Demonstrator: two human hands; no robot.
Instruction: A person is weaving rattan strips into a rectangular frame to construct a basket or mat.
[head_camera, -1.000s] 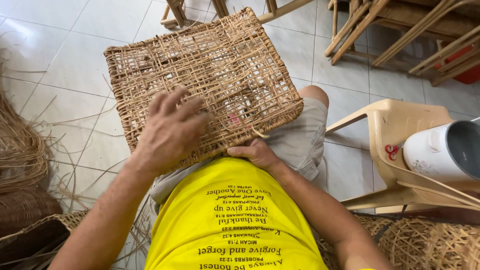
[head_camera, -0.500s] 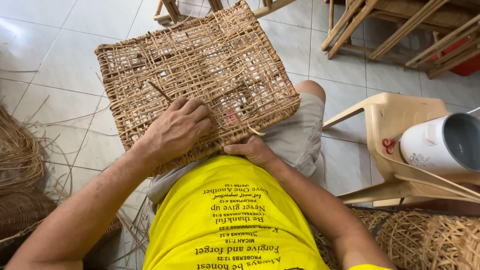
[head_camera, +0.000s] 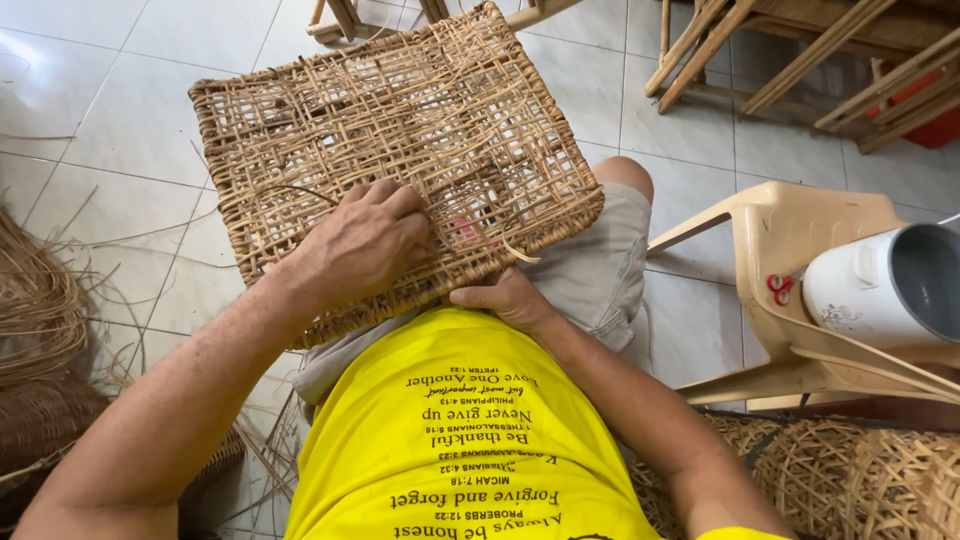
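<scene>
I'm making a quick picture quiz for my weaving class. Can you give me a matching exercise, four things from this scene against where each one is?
Things:
1. left hand
2. right hand
3. white mug
4. loose rattan strands

Places:
A. on the beige plastic chair
B. on the tiled floor, at the left edge of the view
C. flat on top of the woven panel
D. at the panel's near edge, by the lap

Pairs: 1-C, 2-D, 3-A, 4-B
</scene>
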